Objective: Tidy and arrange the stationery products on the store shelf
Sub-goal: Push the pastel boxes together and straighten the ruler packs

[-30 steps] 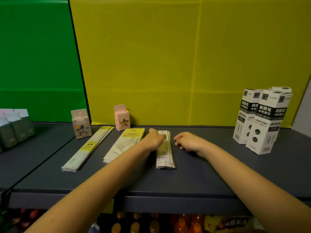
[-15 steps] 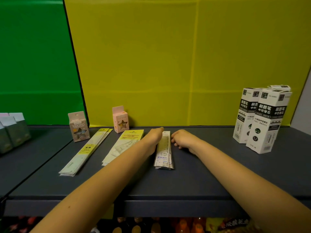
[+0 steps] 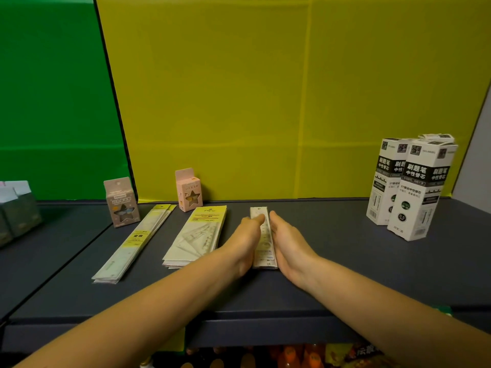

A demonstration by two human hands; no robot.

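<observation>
A narrow stack of packaged rulers (image 3: 261,236) lies lengthwise on the dark grey shelf (image 3: 332,261). My left hand (image 3: 245,237) presses flat against its left long edge, fingers straight. My right hand (image 3: 288,241) presses flat against its right long edge, so the stack sits squeezed between both palms. To the left lie a wider pack of set squares with a yellow header (image 3: 198,236) and a long slanted ruler pack (image 3: 135,243).
Two small star-window boxes stand at the back, a grey one (image 3: 121,203) and a pink one (image 3: 188,191). Tall white refill boxes (image 3: 410,187) stand at the right. Greenish boxes (image 3: 17,208) sit far left. Bottles show below the shelf's front edge.
Both hands have straightened from loosely curled to flat and closed in against the two long sides of the ruler stack, which now lies straighter.
</observation>
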